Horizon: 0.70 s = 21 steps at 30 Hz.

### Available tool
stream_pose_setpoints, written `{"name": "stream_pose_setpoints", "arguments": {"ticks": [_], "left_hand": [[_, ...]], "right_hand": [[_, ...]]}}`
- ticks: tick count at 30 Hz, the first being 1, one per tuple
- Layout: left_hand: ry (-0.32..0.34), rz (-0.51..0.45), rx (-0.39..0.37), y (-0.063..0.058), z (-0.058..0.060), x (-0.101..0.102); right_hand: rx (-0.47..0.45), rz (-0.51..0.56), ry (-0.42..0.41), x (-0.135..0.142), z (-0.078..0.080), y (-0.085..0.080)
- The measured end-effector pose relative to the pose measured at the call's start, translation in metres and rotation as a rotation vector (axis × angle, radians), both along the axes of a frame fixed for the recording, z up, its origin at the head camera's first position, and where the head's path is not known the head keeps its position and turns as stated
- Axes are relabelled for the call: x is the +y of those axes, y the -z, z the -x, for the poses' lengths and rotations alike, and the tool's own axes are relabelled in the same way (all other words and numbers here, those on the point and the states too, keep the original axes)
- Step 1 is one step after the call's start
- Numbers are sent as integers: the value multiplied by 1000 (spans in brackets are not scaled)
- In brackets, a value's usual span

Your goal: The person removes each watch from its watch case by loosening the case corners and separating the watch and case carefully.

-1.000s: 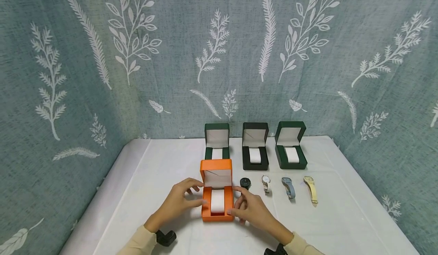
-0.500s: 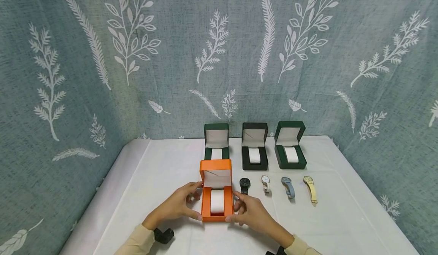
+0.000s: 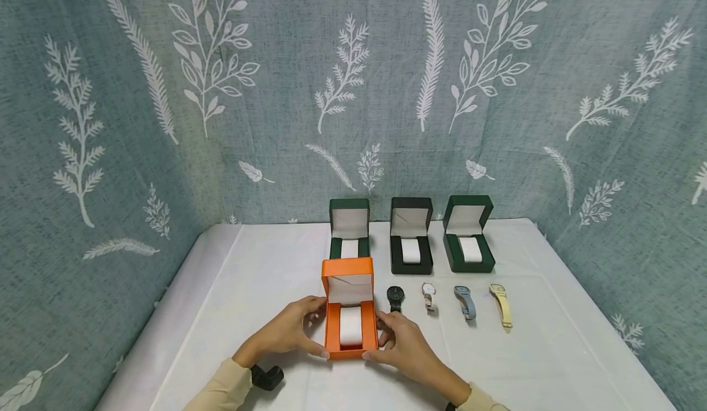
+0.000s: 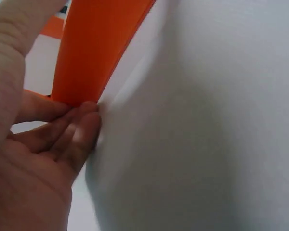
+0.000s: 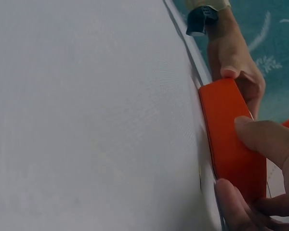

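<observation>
An orange watch box [image 3: 348,267] stands on the white table with its lid raised, showing a white cushion [image 3: 350,326] inside. My left hand [image 3: 287,330] grips its left side, thumb at the front corner and fingers farther back. On the opposite side my right hand [image 3: 405,346] holds it the same way, its thumb near the front right corner. In the left wrist view, fingertips [image 4: 89,120] meet the bottom end of the box's orange side [image 4: 98,48]. The right wrist view has the thumb [image 5: 250,130] lying against the orange wall [image 5: 226,144].
Behind stand a green watch box [image 3: 350,204], a black one [image 3: 395,264] and another green one [image 3: 457,264], all with lids up. Right of the orange box lie a black watch [image 3: 394,295], a white one [image 3: 429,294], a blue one [image 3: 466,303] and a yellow one [image 3: 501,303].
My left thumb has slid from over the box's left edge to its front corner. Both hands have settled lower along the sides, and the orange box has shifted very slightly towards me.
</observation>
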<state>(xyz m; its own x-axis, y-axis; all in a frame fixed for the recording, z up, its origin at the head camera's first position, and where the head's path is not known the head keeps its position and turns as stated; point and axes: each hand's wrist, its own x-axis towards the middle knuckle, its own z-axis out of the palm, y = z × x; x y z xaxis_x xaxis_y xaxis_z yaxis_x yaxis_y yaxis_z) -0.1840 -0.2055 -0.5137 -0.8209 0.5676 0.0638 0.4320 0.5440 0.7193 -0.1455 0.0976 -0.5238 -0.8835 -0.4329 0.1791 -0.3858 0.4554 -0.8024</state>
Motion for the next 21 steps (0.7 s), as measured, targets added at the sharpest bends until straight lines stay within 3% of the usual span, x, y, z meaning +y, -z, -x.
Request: {"name": "stream_pose_setpoints", "arguments": {"ticks": [10,21], "left_hand": [[-43,-95,3,-8,-10,-11],[-42,-182,13,-25,-2,-33]], "right_hand": [[60,83,4,-9,-4,-5],[126,106,-6,-30,15,-26]]}}
